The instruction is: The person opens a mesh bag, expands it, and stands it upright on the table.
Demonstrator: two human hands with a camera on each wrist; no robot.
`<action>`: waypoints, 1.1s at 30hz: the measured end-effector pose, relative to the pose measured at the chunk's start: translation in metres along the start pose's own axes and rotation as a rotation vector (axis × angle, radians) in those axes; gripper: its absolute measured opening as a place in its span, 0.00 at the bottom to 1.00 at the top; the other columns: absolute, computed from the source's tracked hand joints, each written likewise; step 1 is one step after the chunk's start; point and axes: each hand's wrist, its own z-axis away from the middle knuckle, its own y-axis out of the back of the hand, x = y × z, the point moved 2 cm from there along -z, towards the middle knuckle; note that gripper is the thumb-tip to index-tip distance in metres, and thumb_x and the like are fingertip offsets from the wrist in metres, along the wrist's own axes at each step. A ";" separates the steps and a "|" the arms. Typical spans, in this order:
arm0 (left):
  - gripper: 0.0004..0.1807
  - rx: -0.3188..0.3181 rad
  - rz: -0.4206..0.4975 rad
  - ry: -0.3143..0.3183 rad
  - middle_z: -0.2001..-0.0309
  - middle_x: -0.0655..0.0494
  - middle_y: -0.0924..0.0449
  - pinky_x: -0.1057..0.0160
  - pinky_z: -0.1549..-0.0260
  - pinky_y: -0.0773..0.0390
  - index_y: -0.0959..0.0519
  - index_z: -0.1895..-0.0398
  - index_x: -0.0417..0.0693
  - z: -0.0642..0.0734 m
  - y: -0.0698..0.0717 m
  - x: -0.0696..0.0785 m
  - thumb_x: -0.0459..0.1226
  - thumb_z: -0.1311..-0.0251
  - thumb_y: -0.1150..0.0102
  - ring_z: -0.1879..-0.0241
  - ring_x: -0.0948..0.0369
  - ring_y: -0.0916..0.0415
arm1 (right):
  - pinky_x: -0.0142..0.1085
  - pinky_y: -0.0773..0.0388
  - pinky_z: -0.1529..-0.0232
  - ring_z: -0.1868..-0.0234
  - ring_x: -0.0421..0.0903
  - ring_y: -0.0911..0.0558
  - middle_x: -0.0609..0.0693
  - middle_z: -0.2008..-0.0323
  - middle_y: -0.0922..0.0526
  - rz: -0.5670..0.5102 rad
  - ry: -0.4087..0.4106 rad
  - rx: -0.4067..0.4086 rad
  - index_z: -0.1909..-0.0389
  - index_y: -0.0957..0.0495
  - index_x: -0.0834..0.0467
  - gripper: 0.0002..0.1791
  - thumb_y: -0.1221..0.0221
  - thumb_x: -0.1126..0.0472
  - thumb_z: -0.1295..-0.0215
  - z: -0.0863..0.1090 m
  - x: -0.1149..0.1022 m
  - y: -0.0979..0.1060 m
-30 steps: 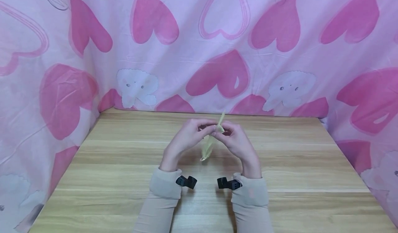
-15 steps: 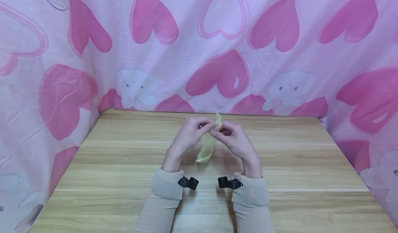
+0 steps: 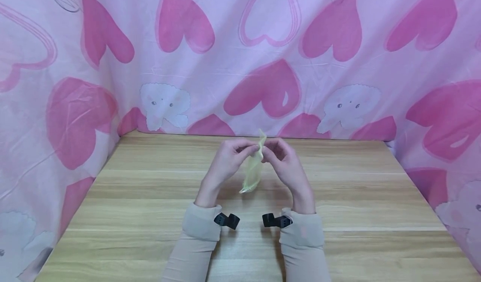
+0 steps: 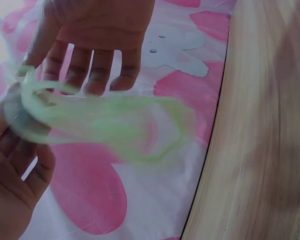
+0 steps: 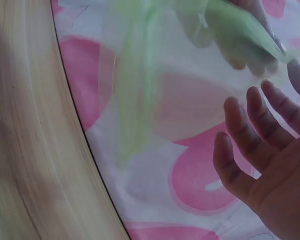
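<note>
A sheer, pale yellow-green piece of thin film [image 3: 252, 174], like a small plastic bag, hangs in folds between both hands over the table. My left hand [image 3: 227, 160] pinches its upper part between thumb and index finger. From the other side, the thumb and index finger of my right hand [image 3: 288, 165] pinch the film's edge close by. A short tip of it sticks up above the fingers, while the longer part dangles towards me. In the left wrist view the film [image 4: 107, 120] is blurred; in the right wrist view the right hand's other fingers [image 5: 247, 132] are loosely bent.
The wood-grain table [image 3: 357, 198] lies beneath the hands. A pink curtain [image 3: 259, 52] with hearts and white cartoon animals encloses its back and sides. Small black wrist cameras [image 3: 227, 221] sit at both beige cuffs.
Both hands have risen slightly and their fingertips have drawn a little apart, with the film now between them. The film's upper tip has moved left and its hanging part has shifted and spread.
</note>
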 end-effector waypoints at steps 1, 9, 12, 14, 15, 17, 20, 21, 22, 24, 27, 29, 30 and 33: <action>0.09 -0.007 -0.004 -0.015 0.59 0.56 0.14 0.62 0.58 0.20 0.14 0.56 0.43 0.000 0.000 0.000 0.34 0.35 0.39 0.60 0.63 0.19 | 0.39 0.20 0.60 0.63 0.50 0.21 0.57 0.63 0.21 0.006 0.008 0.001 0.52 0.24 0.67 0.10 0.42 0.66 0.31 0.000 0.000 -0.001; 0.09 -0.038 -0.027 -0.022 0.60 0.58 0.14 0.63 0.59 0.20 0.14 0.56 0.44 0.001 -0.001 -0.002 0.35 0.34 0.40 0.61 0.64 0.19 | 0.36 0.20 0.64 0.69 0.47 0.21 0.60 0.69 0.20 0.053 0.027 -0.003 0.59 0.23 0.71 0.05 0.46 0.73 0.31 0.000 -0.004 -0.001; 0.09 -0.038 -0.044 -0.009 0.62 0.61 0.15 0.62 0.62 0.20 0.14 0.57 0.46 0.001 0.000 0.000 0.38 0.35 0.39 0.64 0.64 0.19 | 0.35 0.21 0.65 0.72 0.49 0.21 0.65 0.72 0.22 0.079 0.031 0.002 0.62 0.25 0.74 0.05 0.48 0.74 0.30 0.002 -0.017 -0.002; 0.08 -0.034 -0.079 -0.024 0.64 0.61 0.15 0.63 0.65 0.20 0.13 0.58 0.47 0.001 0.001 0.001 0.39 0.35 0.38 0.67 0.64 0.20 | 0.33 0.22 0.66 0.72 0.49 0.22 0.66 0.72 0.23 0.100 0.023 0.008 0.63 0.25 0.73 0.04 0.47 0.74 0.30 0.004 -0.026 -0.003; 0.08 -0.028 -0.103 -0.037 0.64 0.61 0.15 0.63 0.67 0.21 0.13 0.59 0.47 0.001 0.002 0.001 0.39 0.35 0.38 0.68 0.64 0.21 | 0.33 0.22 0.66 0.72 0.50 0.22 0.67 0.72 0.24 0.108 0.023 0.012 0.63 0.26 0.74 0.04 0.47 0.74 0.30 0.005 -0.030 -0.004; 0.07 -0.008 -0.160 -0.075 0.66 0.61 0.15 0.64 0.71 0.23 0.14 0.60 0.47 0.000 0.003 0.001 0.38 0.36 0.37 0.71 0.65 0.23 | 0.32 0.23 0.68 0.73 0.53 0.21 0.69 0.72 0.24 0.116 0.008 0.029 0.62 0.27 0.73 0.03 0.47 0.74 0.31 0.006 -0.033 -0.004; 0.04 0.035 -0.241 -0.144 0.67 0.60 0.16 0.65 0.74 0.25 0.15 0.63 0.46 0.000 0.003 0.002 0.36 0.38 0.35 0.74 0.66 0.27 | 0.34 0.21 0.72 0.75 0.59 0.20 0.71 0.71 0.24 0.120 -0.005 0.043 0.61 0.27 0.72 0.03 0.47 0.75 0.31 0.006 -0.033 -0.004; 0.03 0.049 -0.259 -0.165 0.67 0.59 0.16 0.66 0.73 0.25 0.15 0.64 0.45 -0.001 0.003 0.002 0.35 0.39 0.35 0.73 0.66 0.27 | 0.35 0.21 0.73 0.76 0.62 0.19 0.71 0.71 0.23 0.118 -0.010 0.046 0.60 0.27 0.73 0.03 0.47 0.75 0.31 0.005 -0.030 -0.004; 0.03 0.063 -0.273 -0.181 0.67 0.59 0.17 0.66 0.72 0.25 0.16 0.64 0.44 -0.001 0.003 0.002 0.33 0.39 0.34 0.72 0.66 0.27 | 0.35 0.20 0.75 0.77 0.63 0.19 0.71 0.70 0.22 0.121 -0.014 0.051 0.59 0.26 0.72 0.04 0.46 0.74 0.31 0.005 -0.027 -0.004; 0.03 0.087 -0.287 -0.195 0.67 0.57 0.18 0.66 0.72 0.25 0.17 0.65 0.42 -0.001 0.004 0.003 0.31 0.41 0.34 0.71 0.66 0.27 | 0.36 0.21 0.78 0.78 0.65 0.19 0.70 0.69 0.20 0.139 -0.011 0.060 0.58 0.26 0.71 0.04 0.45 0.74 0.32 0.004 -0.019 -0.003; 0.04 0.099 -0.286 -0.159 0.68 0.57 0.19 0.65 0.72 0.24 0.18 0.64 0.43 -0.001 0.004 0.002 0.33 0.40 0.33 0.70 0.65 0.27 | 0.34 0.22 0.75 0.77 0.60 0.17 0.65 0.69 0.17 0.190 0.019 0.077 0.58 0.24 0.68 0.05 0.43 0.72 0.33 0.002 -0.008 -0.002; 0.07 0.068 -0.274 -0.092 0.67 0.59 0.19 0.64 0.71 0.24 0.17 0.62 0.45 -0.001 0.004 0.000 0.38 0.38 0.34 0.70 0.65 0.26 | 0.34 0.21 0.72 0.75 0.56 0.16 0.61 0.69 0.16 0.224 0.050 0.087 0.59 0.22 0.66 0.04 0.41 0.71 0.33 0.002 -0.007 -0.002; 0.08 0.042 -0.272 -0.053 0.66 0.60 0.19 0.64 0.70 0.24 0.17 0.60 0.46 -0.001 0.004 0.000 0.41 0.36 0.36 0.69 0.65 0.25 | 0.34 0.21 0.70 0.74 0.54 0.15 0.59 0.69 0.16 0.237 0.069 0.087 0.60 0.22 0.65 0.04 0.40 0.70 0.34 0.002 -0.007 -0.002; 0.14 -0.052 -0.268 0.036 0.62 0.64 0.17 0.64 0.66 0.23 0.15 0.55 0.50 -0.001 0.003 -0.002 0.48 0.32 0.42 0.66 0.66 0.23 | 0.35 0.19 0.65 0.71 0.50 0.16 0.54 0.70 0.16 0.271 0.117 0.071 0.60 0.21 0.64 0.05 0.38 0.71 0.36 0.002 -0.006 -0.003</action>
